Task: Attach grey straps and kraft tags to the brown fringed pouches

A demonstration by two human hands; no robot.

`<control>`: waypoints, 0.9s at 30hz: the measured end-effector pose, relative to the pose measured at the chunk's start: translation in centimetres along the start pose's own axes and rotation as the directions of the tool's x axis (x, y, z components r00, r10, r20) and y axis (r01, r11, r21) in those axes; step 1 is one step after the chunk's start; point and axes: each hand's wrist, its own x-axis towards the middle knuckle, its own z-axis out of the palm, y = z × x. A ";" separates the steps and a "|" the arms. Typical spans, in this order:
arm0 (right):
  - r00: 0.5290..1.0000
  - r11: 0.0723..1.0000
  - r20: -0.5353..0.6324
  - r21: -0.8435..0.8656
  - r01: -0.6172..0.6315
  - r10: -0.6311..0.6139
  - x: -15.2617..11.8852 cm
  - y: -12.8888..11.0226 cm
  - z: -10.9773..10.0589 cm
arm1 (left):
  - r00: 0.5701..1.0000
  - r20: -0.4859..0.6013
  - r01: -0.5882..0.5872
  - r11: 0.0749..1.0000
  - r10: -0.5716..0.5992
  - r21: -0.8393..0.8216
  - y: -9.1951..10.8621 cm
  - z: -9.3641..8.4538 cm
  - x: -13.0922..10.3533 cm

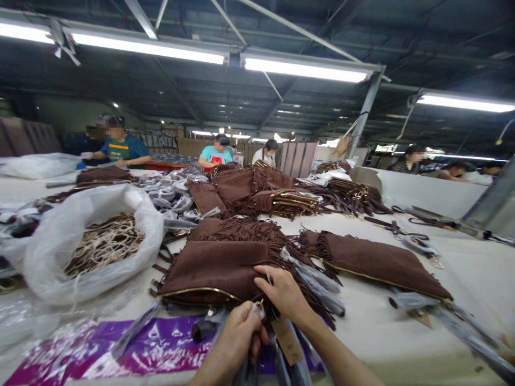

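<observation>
A brown fringed bag [213,265] with a gold zipper along its near edge lies in front of me. My left hand [243,327] is closed at the bag's near right corner, around a plastic-wrapped strap end by a gold ring. My right hand [279,289] rests on the bag's right part, fingers bent and apart from one another, thumb side towards the ring. A tan paper tag [287,340] hangs just below it. Plastic-wrapped straps [317,279] lie to the right of the bag, over its fringe.
On the left stands a white plastic sack [44,257] of cords. Another brown bag [374,260] lies on the right. Piled brown bags [237,185] and wrapped straps are farther back. Purple plastic [161,340] covers the near edge. Several people work beyond the table.
</observation>
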 end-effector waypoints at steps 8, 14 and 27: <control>0.993 0.994 0.065 -0.025 0.105 -0.104 -4.6 -0.4 -4.1 | 0.997 0.030 0.068 0.992 -0.066 -0.105 -0.2 0.1 0.2; 0.958 0.998 0.282 -0.022 0.059 -0.050 -7.6 -1.5 -4.7 | 0.993 0.069 0.104 0.983 -0.094 -0.154 -0.1 0.1 0.2; 0.936 0.712 0.339 0.634 -0.300 0.093 -9.0 -0.3 -3.0 | 0.997 -0.030 -0.077 0.990 0.074 -0.119 -0.8 0.7 -0.2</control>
